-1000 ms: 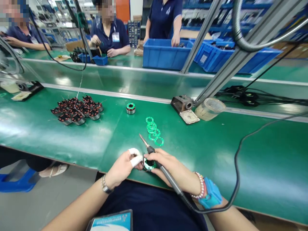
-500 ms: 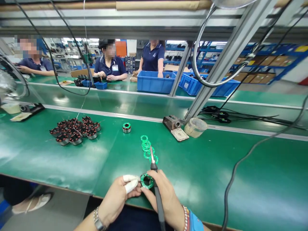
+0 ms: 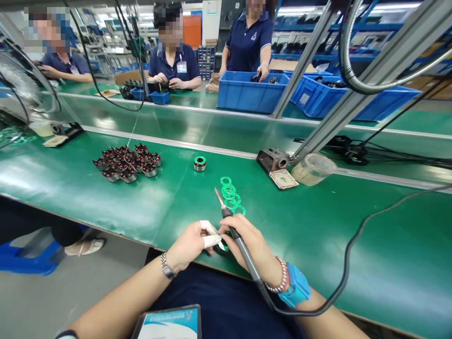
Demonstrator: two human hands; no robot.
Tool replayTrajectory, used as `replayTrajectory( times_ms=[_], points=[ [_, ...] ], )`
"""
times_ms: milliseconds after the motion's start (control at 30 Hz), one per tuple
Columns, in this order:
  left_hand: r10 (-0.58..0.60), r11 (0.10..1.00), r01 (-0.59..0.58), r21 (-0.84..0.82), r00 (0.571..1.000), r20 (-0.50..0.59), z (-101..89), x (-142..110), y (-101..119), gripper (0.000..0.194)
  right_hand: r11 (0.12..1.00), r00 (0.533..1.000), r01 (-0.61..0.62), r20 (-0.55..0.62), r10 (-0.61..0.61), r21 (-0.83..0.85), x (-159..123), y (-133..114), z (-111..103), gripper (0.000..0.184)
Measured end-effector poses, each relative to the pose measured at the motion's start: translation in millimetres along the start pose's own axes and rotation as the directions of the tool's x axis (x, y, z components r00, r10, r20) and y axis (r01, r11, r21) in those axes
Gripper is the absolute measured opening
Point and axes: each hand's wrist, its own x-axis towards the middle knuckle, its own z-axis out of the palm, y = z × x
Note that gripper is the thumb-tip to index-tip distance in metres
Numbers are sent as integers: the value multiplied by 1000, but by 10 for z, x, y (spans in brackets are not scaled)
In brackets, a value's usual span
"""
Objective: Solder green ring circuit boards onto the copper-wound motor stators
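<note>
My left hand (image 3: 187, 245), white covers on thumb and forefinger, pinches a stator with a green ring board (image 3: 225, 246) at the bench's near edge. Fingers of both hands hide much of this part. My right hand (image 3: 252, 238) is closed round a soldering iron (image 3: 247, 256), whose tip points up and left, away from the part. The right thumb and fingertips also reach the part's edge. Several loose green ring boards (image 3: 229, 190) lie overlapping just beyond the iron. Farther back, one stator topped with a green ring (image 3: 199, 164) stands upright.
Left on the green bench (image 3: 169, 197) sits a cluster of several wound stators (image 3: 129, 165). An iron stand (image 3: 273, 160), a sponge pad (image 3: 283, 179) and a plastic tub (image 3: 314, 169) are at back right. The iron's cord (image 3: 348, 254) loops along the right. Co-workers and blue bins (image 3: 250, 92) are beyond.
The view has tilted downward. Both hands remain at the part, whose green face was plainer before and is now mostly covered by fingers. The iron's tip leans more to the left.
</note>
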Motion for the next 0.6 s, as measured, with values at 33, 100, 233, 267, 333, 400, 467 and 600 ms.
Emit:
replayTrajectory(
  times_ms=[33, 100, 233, 267, 333, 400, 467, 600],
  points=[
    [1, 1000, -1, 19, 1000, 12, -8, 1, 12, 22, 1000, 1000, 15, 17, -15, -3, 18, -1, -2, 21],
    [-1, 999, 0, 49, 1000, 26, -22, -4, 44, 24, 999, 998, 46, 42, -46, -9, 44, -5, -10, 20],
    [-27, 998, 25, 50, 998, 56, -48, -30, 88, 25, 998, 996, 70, 49, -70, 1, 51, -9, -13, 20],
    [-37, 999, 35, 36, 997, 70, -56, -37, 86, 25, 998, 997, 62, 46, -63, 8, 45, -10, -6, 19],
    [-54, 998, 55, -5, 994, 96, -69, -52, 69, 25, 999, 998, 39, 41, -40, 27, 30, -11, 16, 18],
    [-62, 997, 67, -44, 993, 103, -73, -63, 44, 24, 999, 999, 14, 36, -15, 40, 10, -14, 32, 16],
    [-67, 995, 74, -68, 993, 97, -68, -71, 21, 22, 999, 1000, -11, 11, 10, 38, -15, -24, 22, 16],
    [-71, 996, 74, -51, 996, 55, -44, -66, 2, 16, 997, 993, -70, -96, 71, 9, -77, -79, -101, 14]
  ],
)
